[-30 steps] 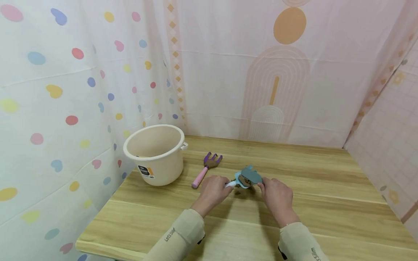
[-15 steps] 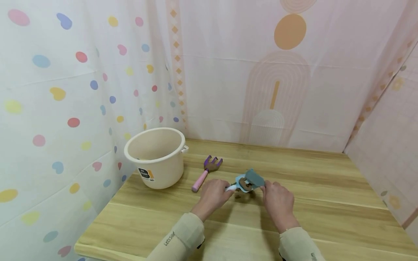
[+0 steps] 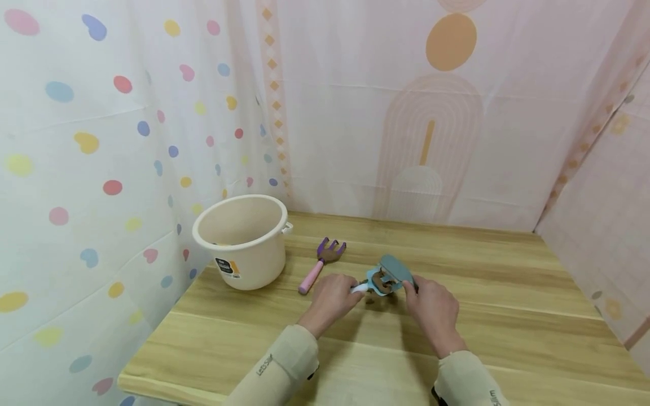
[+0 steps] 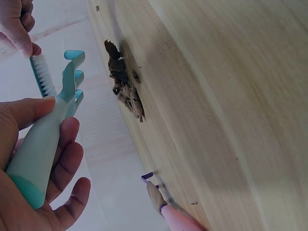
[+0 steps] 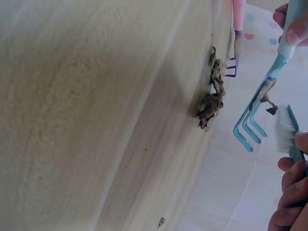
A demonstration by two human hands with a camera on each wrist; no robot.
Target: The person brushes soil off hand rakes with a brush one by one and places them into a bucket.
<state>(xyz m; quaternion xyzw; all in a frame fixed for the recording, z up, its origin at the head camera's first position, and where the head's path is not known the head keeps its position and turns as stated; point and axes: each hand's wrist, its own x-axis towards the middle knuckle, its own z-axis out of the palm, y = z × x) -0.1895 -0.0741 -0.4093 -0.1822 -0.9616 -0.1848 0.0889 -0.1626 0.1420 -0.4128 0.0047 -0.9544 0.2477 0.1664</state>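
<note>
My left hand [image 3: 332, 298] grips the pale handle of a small blue hand rake [image 5: 252, 113], its bent tines held above the table. A brown scrap like dried leaf [image 5: 263, 94] clings to the rake head. In my right hand [image 3: 435, 309] is a teal brush [image 3: 396, 269], pinched at its near end. White bristles [image 5: 284, 134] face the rake, close beside the leaf scrap in the right wrist view. Below both tools lies a pile of crumpled brown leaf-like bits [image 4: 124, 86] on the table.
A cream bucket [image 3: 256, 270] with a label stands at the table's left. Between it and my left hand lies a purple-tined hand rake [image 3: 329, 254] with a pink handle. Patterned curtains [image 3: 330, 141] hang behind the wooden table [image 3: 508, 282]. Small crumbs [image 5: 161, 222] are scattered about.
The brush swings over the rake head, first out to the right, then back up with its angle changed. The rake stays nearly in place; both hands keep their hold.
</note>
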